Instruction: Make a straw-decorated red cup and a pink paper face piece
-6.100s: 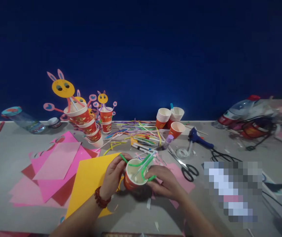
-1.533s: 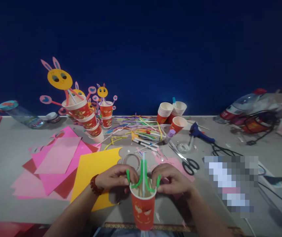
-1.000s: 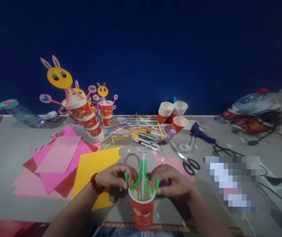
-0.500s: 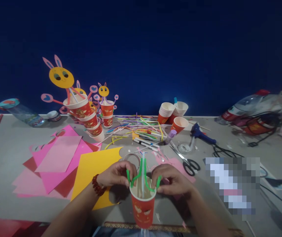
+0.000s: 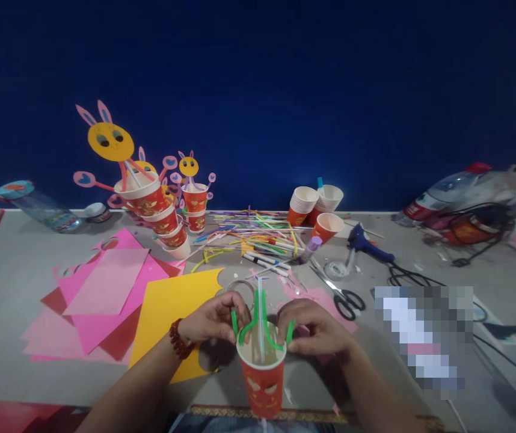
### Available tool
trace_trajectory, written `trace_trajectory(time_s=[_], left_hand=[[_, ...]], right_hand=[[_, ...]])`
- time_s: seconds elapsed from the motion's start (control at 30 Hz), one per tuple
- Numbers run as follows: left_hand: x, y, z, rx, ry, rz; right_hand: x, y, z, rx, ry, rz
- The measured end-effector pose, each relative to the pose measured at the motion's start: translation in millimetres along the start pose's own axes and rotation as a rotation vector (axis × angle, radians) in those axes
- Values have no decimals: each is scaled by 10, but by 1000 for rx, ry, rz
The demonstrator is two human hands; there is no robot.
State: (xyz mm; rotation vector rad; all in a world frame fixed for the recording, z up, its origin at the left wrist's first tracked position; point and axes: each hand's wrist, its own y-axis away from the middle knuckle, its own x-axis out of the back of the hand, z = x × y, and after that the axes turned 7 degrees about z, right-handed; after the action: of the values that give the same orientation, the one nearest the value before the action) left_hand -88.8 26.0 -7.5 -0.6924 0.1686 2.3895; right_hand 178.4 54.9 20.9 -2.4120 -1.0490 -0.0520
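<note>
A red paper cup [image 5: 262, 388] with a white rim stands before me at the table's front edge. A pale straw [image 5: 260, 319] rises out of it, flanked by bent green pipe cleaner [image 5: 266, 322] strands that curve over the rim on both sides. My left hand [image 5: 213, 316] is closed, thumb and fingers pinching the left strand at the rim. On the opposite side my right hand [image 5: 314, 328] pinches the right strand, also at the rim. Whether the strands join at the straw I cannot tell.
Yellow card [image 5: 177, 313] and pink paper sheets [image 5: 104, 279] lie to the left. Stacked cup figures [image 5: 138, 198] stand behind them. Scissors [image 5: 346, 300], a blue glue gun [image 5: 368, 243], and a tape roll [image 5: 335, 269] are at right. Loose pipe cleaners [image 5: 258, 225] cover the back middle.
The upright straw and green strands have shifted slightly left, and the strands now stand a little straighter. Both hands keep their pinch at the rim.
</note>
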Motion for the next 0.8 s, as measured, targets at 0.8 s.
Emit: trace_trajectory(time_s=[0.8], left_hand=[[1, -7, 7, -42, -63, 50]], right_hand=[[31, -10, -14, -6, 42, 40]])
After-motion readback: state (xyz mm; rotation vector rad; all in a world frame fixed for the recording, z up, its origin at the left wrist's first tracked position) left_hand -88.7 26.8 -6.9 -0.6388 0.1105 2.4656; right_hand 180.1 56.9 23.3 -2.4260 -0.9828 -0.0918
